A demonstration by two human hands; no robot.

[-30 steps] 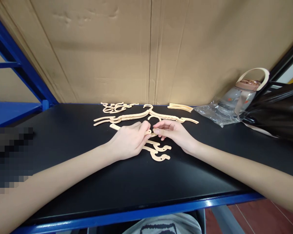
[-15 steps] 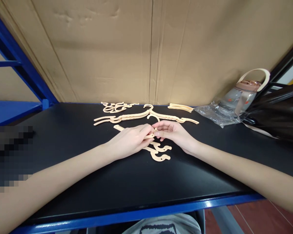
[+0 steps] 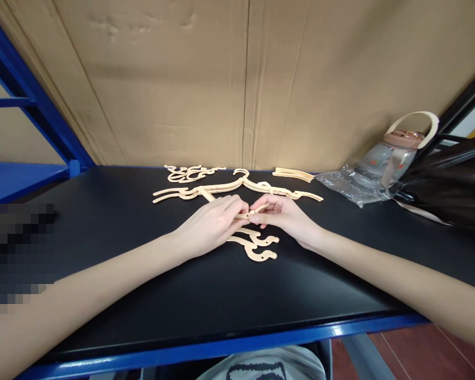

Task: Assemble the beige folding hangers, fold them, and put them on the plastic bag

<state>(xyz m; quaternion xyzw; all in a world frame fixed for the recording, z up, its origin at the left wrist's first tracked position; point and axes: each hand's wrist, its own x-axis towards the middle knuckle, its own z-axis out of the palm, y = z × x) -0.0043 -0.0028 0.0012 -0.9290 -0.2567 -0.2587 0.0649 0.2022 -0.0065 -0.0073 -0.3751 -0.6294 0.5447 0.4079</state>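
Note:
Pinched in my left hand (image 3: 216,219) is a cream plastic hanger arm (image 3: 206,195), its far end sticking out behind my knuckles. My right hand (image 3: 281,215) grips a small hanger hook (image 3: 265,186), whose curved tip shows beyond the fingers. Both pieces meet between my fingertips; fingers hide how they join. Just below my hands, loose hanger arms (image 3: 261,255) with curved, holed ends lie on the black table (image 3: 206,311). Behind my hands rests a put-together hanger (image 3: 225,187) with its hook (image 3: 241,173) pointing away.
More curly hanger pieces (image 3: 186,173) lie at the back left, and a stack of slim curved pieces (image 3: 293,174) at the back right. Crumpled clear plastic (image 3: 342,184) and a handled water bottle (image 3: 391,158) stand on the right. Cardboard (image 3: 162,84) walls off the back.
The hook in my right hand has turned so that its tip leans further right. The far end of the hanger arm in my left hand has swung up and to the right.

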